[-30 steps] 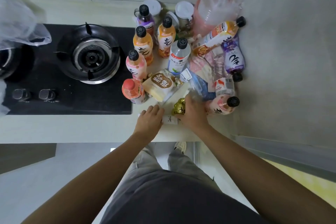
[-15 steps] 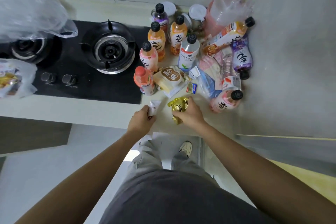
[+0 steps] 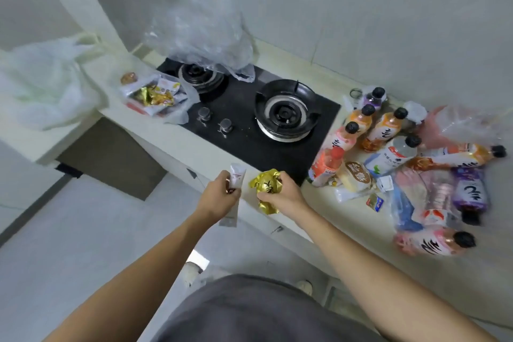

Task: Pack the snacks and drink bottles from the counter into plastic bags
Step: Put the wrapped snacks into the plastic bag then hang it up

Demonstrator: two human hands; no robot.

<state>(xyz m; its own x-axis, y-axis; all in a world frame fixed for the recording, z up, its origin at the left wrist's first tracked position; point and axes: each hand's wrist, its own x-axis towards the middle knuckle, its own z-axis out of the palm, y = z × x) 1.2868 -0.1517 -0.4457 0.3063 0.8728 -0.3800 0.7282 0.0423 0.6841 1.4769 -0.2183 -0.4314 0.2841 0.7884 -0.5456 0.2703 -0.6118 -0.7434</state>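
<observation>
Curling round a small white packet [image 3: 236, 176], the fingers [image 3: 222, 179] of the left hand [image 3: 219, 198] pinched it upright, and a long pale strip of wrapper hung down from under the fist. Just beside it, the right hand [image 3: 280, 197] gripped a crumpled gold foil snack [image 3: 268, 184], its fingers closed over the top and its foil tail sticking out below. Both hands hovered above the front edge of the desk [image 3: 211, 153], in front of the black gas stove [image 3: 249, 119], and neither touched the surface.

Toward the left end of the desk, next to the stove knobs, sat an open plastic bag [image 3: 155, 98] already holding several yellow and gold snack packets. A larger white bag [image 3: 47, 83] lay slumped over the far left corner, and a clear crumpled bag [image 3: 202, 36] rested on the rear left burner.

At the right end of the desk stood a cluster of drink bottles [image 3: 383, 126] with black caps, orange, pink and purple, some upright near the wall. Others lay on their sides closer to the front edge, partly inside thin clear plastic. Among them was a brown and cream snack pack [image 3: 358, 176], just beside a pink bottle [image 3: 326, 164] with a red cap. A small loose sachet [image 3: 374, 201] lay on the desk near the front edge.
</observation>
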